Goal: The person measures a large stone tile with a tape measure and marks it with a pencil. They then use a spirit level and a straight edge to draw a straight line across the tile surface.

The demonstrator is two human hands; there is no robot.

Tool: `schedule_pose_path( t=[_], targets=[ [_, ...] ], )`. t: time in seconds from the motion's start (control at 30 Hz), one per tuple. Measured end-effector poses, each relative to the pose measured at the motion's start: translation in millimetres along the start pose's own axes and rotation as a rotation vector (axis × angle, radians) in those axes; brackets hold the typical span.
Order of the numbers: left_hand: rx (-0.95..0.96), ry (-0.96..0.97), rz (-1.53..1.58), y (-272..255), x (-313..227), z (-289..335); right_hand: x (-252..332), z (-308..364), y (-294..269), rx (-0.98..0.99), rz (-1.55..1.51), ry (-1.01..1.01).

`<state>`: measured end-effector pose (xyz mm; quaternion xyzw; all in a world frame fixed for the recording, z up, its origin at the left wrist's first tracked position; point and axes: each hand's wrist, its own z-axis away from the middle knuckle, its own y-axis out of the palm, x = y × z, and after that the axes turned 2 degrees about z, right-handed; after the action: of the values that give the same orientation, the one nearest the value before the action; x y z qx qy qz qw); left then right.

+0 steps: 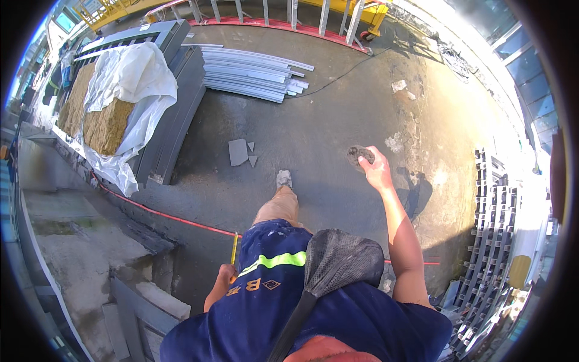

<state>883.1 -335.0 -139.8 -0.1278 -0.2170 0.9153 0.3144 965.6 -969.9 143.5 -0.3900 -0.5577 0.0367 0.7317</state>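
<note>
Walking across a grey concrete floor (338, 120), the person grips a dark round lump (360, 155) in the right hand (377, 172), just right of the frame's centre. Low at centre-left, the left hand (224, 279) is clenched around a yellow pencil-like stick (234, 248). Pale metal strips (253, 73) lie stacked at the upper middle, and plastic-covered blocks (105, 117) sit at the upper left.

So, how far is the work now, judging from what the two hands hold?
Done: nothing in view shows a finished step. In hand: the right hand grips a dark round object, the left hand a yellow tool, while the person walks over the concrete floor. Left: the grey metal profiles lie stacked and untouched ahead.
</note>
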Motion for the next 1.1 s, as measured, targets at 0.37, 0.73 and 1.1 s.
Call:
schedule_pose_path(
  t=[0.37,0.73,1.1],
  targets=[
    [-0.065,0.678,0.27,-146.2,-580.9,41.3,-268.4,-21.1,10.3,0.431,0.36,0.976],
    [-0.045,0.197,-0.29,-84.2,-725.4,-77.2,-257.7,-518.1,-53.0,0.066,0.227,0.752],
    [-0.01,-0.165,0.342,-79.7,-883.4,-61.5,14.1,-1068.7,31.6,0.019,0.216,0.066]
  ],
)
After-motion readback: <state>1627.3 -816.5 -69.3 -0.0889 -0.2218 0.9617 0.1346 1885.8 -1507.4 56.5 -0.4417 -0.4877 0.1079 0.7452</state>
